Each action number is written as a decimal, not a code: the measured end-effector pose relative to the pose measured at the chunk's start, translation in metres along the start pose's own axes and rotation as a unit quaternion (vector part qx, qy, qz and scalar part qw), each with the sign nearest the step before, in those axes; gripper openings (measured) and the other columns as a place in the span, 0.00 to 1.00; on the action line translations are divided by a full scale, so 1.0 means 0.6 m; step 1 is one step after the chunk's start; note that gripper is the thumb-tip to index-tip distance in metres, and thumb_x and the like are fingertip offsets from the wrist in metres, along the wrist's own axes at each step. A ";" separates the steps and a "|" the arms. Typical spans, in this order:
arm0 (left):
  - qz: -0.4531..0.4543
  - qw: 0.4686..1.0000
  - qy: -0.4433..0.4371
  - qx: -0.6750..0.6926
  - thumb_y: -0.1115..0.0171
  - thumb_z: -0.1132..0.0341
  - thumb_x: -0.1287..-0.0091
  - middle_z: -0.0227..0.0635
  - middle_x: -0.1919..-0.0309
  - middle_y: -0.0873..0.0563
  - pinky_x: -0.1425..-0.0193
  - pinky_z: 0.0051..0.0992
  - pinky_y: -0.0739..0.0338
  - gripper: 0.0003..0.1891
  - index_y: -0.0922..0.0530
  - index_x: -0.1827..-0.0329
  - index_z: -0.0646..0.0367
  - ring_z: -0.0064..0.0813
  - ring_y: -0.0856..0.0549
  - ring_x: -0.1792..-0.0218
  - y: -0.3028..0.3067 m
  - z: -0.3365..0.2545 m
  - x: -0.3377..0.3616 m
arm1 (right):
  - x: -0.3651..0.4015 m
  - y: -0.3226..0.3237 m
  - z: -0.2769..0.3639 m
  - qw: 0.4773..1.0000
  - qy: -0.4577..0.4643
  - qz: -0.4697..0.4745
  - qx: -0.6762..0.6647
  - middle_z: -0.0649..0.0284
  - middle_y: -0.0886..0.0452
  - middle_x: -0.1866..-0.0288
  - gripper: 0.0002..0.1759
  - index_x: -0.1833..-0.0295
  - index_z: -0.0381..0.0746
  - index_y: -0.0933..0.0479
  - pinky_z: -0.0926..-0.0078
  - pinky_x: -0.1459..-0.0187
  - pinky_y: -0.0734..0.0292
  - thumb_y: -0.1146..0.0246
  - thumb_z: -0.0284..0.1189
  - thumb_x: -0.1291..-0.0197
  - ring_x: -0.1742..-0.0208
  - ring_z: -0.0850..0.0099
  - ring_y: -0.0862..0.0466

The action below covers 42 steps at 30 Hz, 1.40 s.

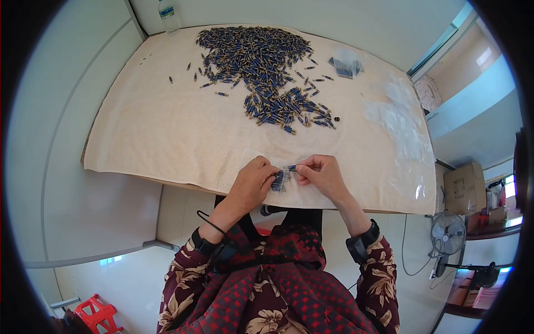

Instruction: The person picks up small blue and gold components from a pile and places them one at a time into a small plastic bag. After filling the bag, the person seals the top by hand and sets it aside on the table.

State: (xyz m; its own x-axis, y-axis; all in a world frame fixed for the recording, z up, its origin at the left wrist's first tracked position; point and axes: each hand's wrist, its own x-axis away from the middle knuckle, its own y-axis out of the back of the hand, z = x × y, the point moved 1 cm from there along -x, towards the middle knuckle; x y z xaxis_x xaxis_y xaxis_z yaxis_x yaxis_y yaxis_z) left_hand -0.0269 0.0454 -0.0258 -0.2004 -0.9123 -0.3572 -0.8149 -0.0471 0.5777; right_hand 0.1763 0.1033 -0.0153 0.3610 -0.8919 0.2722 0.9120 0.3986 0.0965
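Observation:
Close to the table's near edge lies a small clear plastic bag (pixel 286 177) with several dark blue cylindrical pieces (pixel 277 182) inside. My left hand (pixel 253 181) is closed on the bag's left side, its fingertips at the upper edge. From the right, my right hand (pixel 322 173) pinches one dark blue piece (pixel 292 168) between thumb and index finger, right at the bag's mouth. Beyond both hands spreads a large heap of the same blue pieces with brass-coloured ends (pixel 253 64), trailing toward me.
A cream cloth (pixel 150 128) covers the table. Filled clear bags (pixel 346 65) lie at the back right, and flat clear plastic bags (pixel 397 122) along the right side. A small black ring-like item (pixel 336 119) sits beside the heap. At the back left stands a plastic bottle (pixel 168 16).

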 end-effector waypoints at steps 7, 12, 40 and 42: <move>0.005 1.000 -0.004 0.016 0.38 0.78 0.43 0.42 0.62 0.22 0.60 0.33 0.24 0.08 0.21 0.60 0.62 0.43 0.19 0.62 0.004 0.002 -0.003 | 0.009 -0.041 -0.015 0.993 0.068 -0.072 0.069 0.64 0.17 0.72 0.04 0.63 0.32 0.19 0.85 0.73 0.24 0.35 0.22 0.41 0.76 0.81 0.20; 0.006 1.000 -0.019 0.011 0.38 0.78 0.43 0.42 0.62 0.21 0.59 0.33 0.24 0.08 0.22 0.60 0.62 0.43 0.19 0.62 0.003 0.007 -0.003 | 0.002 -0.049 -0.024 0.945 0.247 -0.111 0.185 0.65 0.18 0.73 0.04 0.63 0.32 0.18 0.85 0.72 0.25 0.33 0.21 0.43 0.75 0.81 0.21; -0.022 0.989 -0.007 -0.147 0.33 0.74 0.46 0.43 0.51 0.25 0.49 0.36 0.28 0.22 0.24 0.45 0.60 0.42 0.23 0.50 0.015 -0.018 0.003 | 0.066 -0.058 0.012 0.841 0.309 -0.178 0.406 0.58 0.23 0.60 0.14 0.53 0.33 0.20 0.70 0.60 0.26 0.33 0.23 0.47 0.60 0.64 0.23; -0.020 0.985 -0.020 -0.168 0.34 0.71 0.44 0.44 0.47 0.26 0.43 0.39 0.32 0.23 0.26 0.43 0.60 0.44 0.27 0.45 0.011 -0.021 0.005 | 0.069 -0.062 0.007 0.852 0.296 -0.165 0.399 0.57 0.24 0.59 0.16 0.52 0.33 0.20 0.66 0.55 0.29 0.32 0.25 0.48 0.56 0.60 0.25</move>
State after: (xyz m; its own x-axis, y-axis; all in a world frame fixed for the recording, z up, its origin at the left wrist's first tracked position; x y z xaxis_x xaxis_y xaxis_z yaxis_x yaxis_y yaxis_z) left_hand -0.0258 0.0374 -0.0137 -0.1986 -0.8909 -0.4085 -0.5971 -0.2206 0.7713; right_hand 0.1562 0.0522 -0.0035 0.3614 -0.8405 -0.4036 0.6447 -0.0874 0.7594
